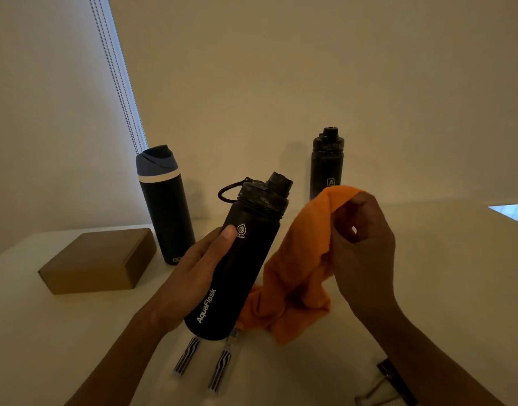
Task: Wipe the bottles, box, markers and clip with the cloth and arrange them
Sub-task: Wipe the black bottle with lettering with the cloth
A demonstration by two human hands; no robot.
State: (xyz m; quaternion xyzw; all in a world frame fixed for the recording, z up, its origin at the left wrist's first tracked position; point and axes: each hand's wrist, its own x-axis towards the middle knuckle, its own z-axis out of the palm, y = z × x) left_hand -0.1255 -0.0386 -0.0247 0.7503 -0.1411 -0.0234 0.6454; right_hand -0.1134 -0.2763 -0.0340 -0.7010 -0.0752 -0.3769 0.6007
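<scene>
Fingers (372, 215) of right hand (366, 259) pinch cloth (299, 259) edge; left hand (193, 268) grips bottle (247, 259)

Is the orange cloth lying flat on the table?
No, the right hand pinches the orange cloth, which hangs beside the AquaFlask bottle.

Close head-worn view, forward and down

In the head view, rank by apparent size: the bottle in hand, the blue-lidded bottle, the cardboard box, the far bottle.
Largest: held bottle, though nearest the camera.
Next: cardboard box and blue-lidded bottle, too alike to rank.
Smallest: far bottle, farthest and partly behind the cloth.
</scene>
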